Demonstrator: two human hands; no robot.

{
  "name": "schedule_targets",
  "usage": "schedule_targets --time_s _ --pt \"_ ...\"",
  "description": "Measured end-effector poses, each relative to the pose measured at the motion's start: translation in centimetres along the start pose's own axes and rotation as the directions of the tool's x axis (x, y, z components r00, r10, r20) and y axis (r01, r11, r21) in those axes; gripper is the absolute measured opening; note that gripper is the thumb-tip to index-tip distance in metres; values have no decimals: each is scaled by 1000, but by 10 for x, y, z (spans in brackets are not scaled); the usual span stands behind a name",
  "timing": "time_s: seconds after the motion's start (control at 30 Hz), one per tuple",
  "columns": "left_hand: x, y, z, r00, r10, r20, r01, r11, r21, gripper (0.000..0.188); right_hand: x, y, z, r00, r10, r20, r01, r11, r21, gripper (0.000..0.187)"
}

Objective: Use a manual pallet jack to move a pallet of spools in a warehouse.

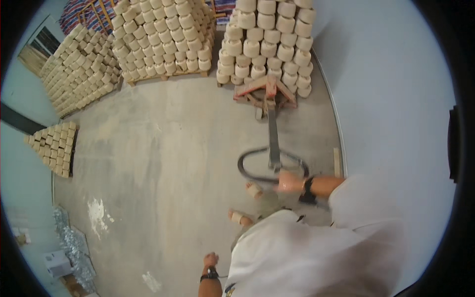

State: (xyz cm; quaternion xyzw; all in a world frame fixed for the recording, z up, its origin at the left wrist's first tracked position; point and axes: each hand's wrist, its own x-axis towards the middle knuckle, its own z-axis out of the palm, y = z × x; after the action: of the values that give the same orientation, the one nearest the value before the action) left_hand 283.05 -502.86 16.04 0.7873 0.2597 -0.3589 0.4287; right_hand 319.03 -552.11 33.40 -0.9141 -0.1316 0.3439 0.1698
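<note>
My right hand, with a black strap at the wrist, is closed round the near side of the dark loop handle of a pallet jack. The jack's grey shaft runs away from me to its worn red body. That body stands against a tall stack of short, cream-coloured cylindrical rolls; its forks are hidden beneath the stack. Low at my left side hangs my left hand, fingers curled in, with nothing visible in them. A black band circles that wrist too.
More pallets of cream rolls stand at the far middle, far left and left wall. A pale wall runs close on my right. Silvery plastic wrap and a white box lie lower left. My sandalled feet are below the handle.
</note>
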Motion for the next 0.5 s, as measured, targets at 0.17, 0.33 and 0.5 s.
schedule_targets --time_s 0.17,0.33,0.5 --pt "-8 -9 9 920 -353 170 384 726 -570 26 21 9 18 977 60 205 -83 991 104 57" --pt "-12 76 -8 878 -477 -31 383 740 -554 31 -10 26 -141 992 88 95 -104 979 176 58" --pt "2 124 -4 881 -468 -63 300 657 -692 31 -5 19 -130 996 86 16 -87 987 135 52"
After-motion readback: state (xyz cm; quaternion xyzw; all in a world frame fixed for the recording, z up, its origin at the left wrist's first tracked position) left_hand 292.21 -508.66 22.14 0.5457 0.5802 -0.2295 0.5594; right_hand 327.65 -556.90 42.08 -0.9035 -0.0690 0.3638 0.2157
